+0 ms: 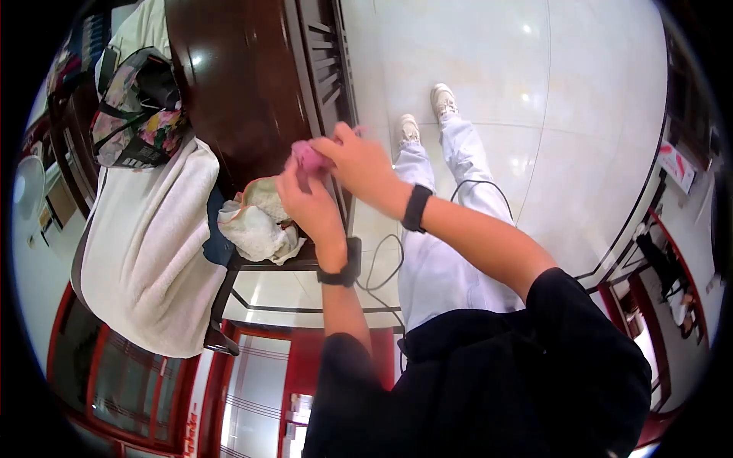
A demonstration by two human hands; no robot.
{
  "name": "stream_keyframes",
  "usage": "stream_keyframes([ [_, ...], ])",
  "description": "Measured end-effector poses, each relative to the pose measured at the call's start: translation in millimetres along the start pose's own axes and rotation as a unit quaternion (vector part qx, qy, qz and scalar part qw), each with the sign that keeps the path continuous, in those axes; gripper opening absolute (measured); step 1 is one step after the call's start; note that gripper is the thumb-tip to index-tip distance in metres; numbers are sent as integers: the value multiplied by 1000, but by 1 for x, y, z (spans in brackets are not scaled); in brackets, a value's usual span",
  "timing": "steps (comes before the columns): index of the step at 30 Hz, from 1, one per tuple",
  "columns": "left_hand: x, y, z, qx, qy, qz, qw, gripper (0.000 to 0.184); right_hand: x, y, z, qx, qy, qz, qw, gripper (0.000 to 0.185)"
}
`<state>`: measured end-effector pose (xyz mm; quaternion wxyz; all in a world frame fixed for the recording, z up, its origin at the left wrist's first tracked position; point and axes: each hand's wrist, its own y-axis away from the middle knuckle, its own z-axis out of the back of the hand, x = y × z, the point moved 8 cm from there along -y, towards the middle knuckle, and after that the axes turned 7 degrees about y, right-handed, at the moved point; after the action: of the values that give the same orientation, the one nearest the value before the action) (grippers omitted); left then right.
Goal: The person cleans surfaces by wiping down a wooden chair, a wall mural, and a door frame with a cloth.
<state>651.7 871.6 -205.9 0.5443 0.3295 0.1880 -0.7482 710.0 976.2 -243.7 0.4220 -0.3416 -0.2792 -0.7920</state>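
Observation:
A small pink bundle (308, 158), which looks like soft cloth, is held up between both hands over the edge of the dark wooden bench. My left hand (311, 210) grips it from below with fingers and thumb closed on it. From the other side my right hand (366, 164) has its fingers bent over the bundle, and a bit of pink shows beyond them. The exact kind of item cannot be made out. Just left of my left hand lies a crumpled white cloth (259, 229) with a coloured edge.
The glossy dark wooden bench (237, 84) extends away from me. A white towel (153, 244) hangs over its backrest, with a floral bag (141, 114) above. Dark blue fabric (217, 233) lies beside the crumpled cloth. A black cable (382, 282) hangs near my legs above the tiled floor (595, 153).

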Motion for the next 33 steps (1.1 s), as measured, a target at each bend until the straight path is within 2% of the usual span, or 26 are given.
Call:
stream_keyframes([
  [3,16,25,2,1,22,134,991,27,0,12,-4,70,-18,12,997,27],
  [6,8,28,3,-34,-9,143,989,29,0,5,-3,117,-40,52,991,25],
  [7,12,28,2,-45,6,175,984,32,-1,1,-3,116,-26,79,990,26],
  [10,-3,10,-9,-54,-28,139,988,34,-14,-18,2,69,-6,125,990,29],
  [11,-7,0,-15,-49,-37,74,995,33,-18,-28,7,41,-28,134,990,32],
  [12,-10,-10,-21,-64,-5,97,993,34,-20,-42,13,53,-34,117,991,33],
  [17,-40,-81,-49,-88,12,67,994,33,-28,-116,48,18,9,119,993,34],
  [18,-51,-95,-53,-98,52,73,991,33,-30,-129,55,22,11,107,994,34],
  [23,-73,-149,-77,-110,88,9,990,35,-39,-183,81,-15,32,83,996,34],
  [27,-80,-181,-87,-104,128,29,986,34,-45,-216,89,9,40,50,998,31],
  [30,-77,-189,-86,-87,146,48,984,33,-33,-228,98,3,89,87,992,31],
  [33,-71,-183,-84,-77,175,69,979,31,-26,-226,98,27,98,82,991,32],
])
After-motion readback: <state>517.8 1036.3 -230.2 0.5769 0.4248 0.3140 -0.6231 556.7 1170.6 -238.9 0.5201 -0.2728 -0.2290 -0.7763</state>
